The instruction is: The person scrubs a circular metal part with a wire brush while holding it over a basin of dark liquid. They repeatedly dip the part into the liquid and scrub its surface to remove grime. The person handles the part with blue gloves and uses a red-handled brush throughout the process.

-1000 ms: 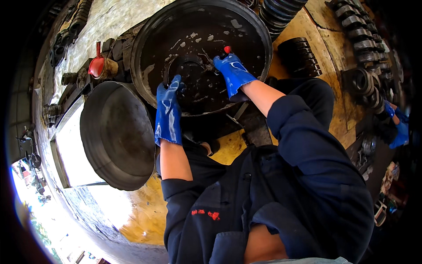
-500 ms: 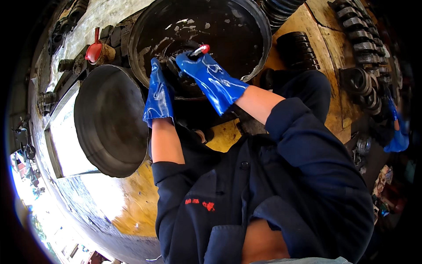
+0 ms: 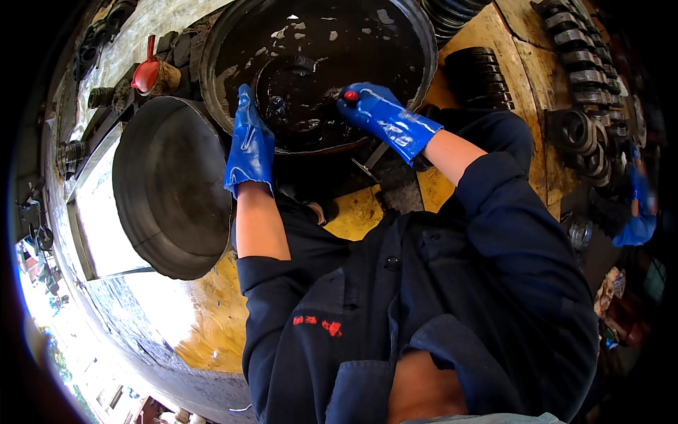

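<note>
A wide, round metal basin (image 3: pixel 429 42) holds dark liquid with pale patches of foam. In it lies a dark, wet, round part (image 3: pixel 300 67), its outline partly lost in the liquid. My left hand (image 3: pixel 251 141), in a blue rubber glove, is at the near left side of the basin with fingers stretched upward beside the part; whether it touches the part is unclear. At the basin's near right, my gloved right hand (image 3: pixel 385 116) is closed around a tool with a red end (image 3: pixel 351 96); its other end is hidden.
A second, empty-looking dark metal tub (image 3: pixel 173 191) stands tilted at my left. Beyond it a red ladle (image 3: pixel 146 74) rests on a small pot. Ribbed black cylinders (image 3: pixel 479 79) and crankshaft-like metal parts (image 3: pixel 586 78) lie to the right. Another blue-gloved hand (image 3: pixel 635 230) shows at far right.
My right hand has moved right, away from my left hand, with the red-ended tool still in it. The round part in the basin now shows more. My left hand has shifted slightly left.
</note>
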A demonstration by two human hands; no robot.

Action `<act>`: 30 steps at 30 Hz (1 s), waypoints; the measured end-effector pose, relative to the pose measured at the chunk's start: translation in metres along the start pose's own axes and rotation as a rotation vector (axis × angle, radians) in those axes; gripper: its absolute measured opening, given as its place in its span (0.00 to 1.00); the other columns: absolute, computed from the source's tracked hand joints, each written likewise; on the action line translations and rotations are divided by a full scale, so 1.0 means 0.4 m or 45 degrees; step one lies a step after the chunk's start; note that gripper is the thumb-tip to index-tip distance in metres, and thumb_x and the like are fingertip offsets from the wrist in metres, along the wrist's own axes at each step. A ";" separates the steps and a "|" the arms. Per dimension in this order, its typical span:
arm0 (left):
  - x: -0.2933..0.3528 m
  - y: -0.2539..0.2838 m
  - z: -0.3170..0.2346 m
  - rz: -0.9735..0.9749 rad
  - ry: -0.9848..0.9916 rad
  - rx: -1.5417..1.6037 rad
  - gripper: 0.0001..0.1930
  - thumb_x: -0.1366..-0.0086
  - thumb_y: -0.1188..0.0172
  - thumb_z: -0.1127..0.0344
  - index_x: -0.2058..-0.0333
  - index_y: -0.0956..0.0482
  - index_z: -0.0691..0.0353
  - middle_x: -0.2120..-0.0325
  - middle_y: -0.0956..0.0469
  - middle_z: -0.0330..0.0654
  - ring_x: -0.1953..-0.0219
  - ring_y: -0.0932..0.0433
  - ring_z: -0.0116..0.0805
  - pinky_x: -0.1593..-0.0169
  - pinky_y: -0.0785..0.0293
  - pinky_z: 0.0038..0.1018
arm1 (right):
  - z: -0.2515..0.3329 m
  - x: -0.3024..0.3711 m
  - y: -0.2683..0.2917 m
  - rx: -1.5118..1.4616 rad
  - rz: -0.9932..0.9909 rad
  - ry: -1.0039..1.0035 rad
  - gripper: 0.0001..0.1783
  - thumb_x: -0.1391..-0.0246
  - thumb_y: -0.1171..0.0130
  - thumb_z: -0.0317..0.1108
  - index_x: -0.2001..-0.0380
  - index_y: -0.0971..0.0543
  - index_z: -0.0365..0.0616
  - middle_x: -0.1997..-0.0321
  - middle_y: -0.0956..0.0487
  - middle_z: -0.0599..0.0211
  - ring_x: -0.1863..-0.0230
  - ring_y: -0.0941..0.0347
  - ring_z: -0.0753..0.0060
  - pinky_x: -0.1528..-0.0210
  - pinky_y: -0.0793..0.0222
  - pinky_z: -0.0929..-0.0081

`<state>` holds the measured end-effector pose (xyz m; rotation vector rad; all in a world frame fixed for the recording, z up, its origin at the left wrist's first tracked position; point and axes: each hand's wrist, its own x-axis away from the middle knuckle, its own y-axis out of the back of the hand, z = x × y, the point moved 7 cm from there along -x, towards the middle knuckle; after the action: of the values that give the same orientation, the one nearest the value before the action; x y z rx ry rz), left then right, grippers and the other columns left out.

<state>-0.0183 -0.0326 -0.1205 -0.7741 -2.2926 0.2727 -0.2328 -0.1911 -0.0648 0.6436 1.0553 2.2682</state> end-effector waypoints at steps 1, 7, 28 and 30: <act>0.000 -0.003 0.003 0.002 0.002 -0.001 0.36 0.26 0.52 0.36 0.36 0.27 0.62 0.41 0.22 0.50 0.42 0.24 0.48 0.34 0.31 0.39 | -0.039 -0.014 0.003 -0.012 -0.137 -0.053 0.20 0.42 0.43 0.51 0.68 0.16 0.45 0.64 0.15 0.52 0.57 0.18 0.46 0.52 0.22 0.55; -0.009 0.007 0.004 -0.005 -0.019 0.007 0.36 0.26 0.52 0.36 0.35 0.28 0.62 0.41 0.23 0.50 0.42 0.24 0.48 0.35 0.31 0.40 | -0.044 -0.063 0.017 -0.591 -0.112 -0.295 0.21 0.42 0.39 0.52 0.65 0.16 0.42 0.67 0.15 0.59 0.59 0.18 0.57 0.51 0.26 0.62; 0.010 0.025 -0.001 -0.023 -0.029 0.034 0.34 0.27 0.49 0.37 0.36 0.27 0.60 0.41 0.23 0.48 0.44 0.22 0.49 0.39 0.26 0.46 | 0.076 0.048 -0.091 -0.319 0.063 0.149 0.14 0.44 0.37 0.43 0.63 0.16 0.45 0.64 0.15 0.54 0.60 0.17 0.54 0.55 0.22 0.64; -0.013 -0.022 0.007 0.014 -0.013 0.059 0.34 0.27 0.49 0.38 0.36 0.27 0.60 0.41 0.23 0.48 0.45 0.22 0.49 0.39 0.26 0.46 | 0.062 -0.034 -0.110 0.812 -0.165 0.621 0.14 0.44 0.37 0.44 0.64 0.16 0.45 0.66 0.15 0.57 0.63 0.18 0.59 0.57 0.23 0.66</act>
<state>-0.0210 -0.0427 -0.1220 -0.7633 -2.2840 0.3346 -0.1953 -0.1630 -0.0878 0.2332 2.0321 2.0033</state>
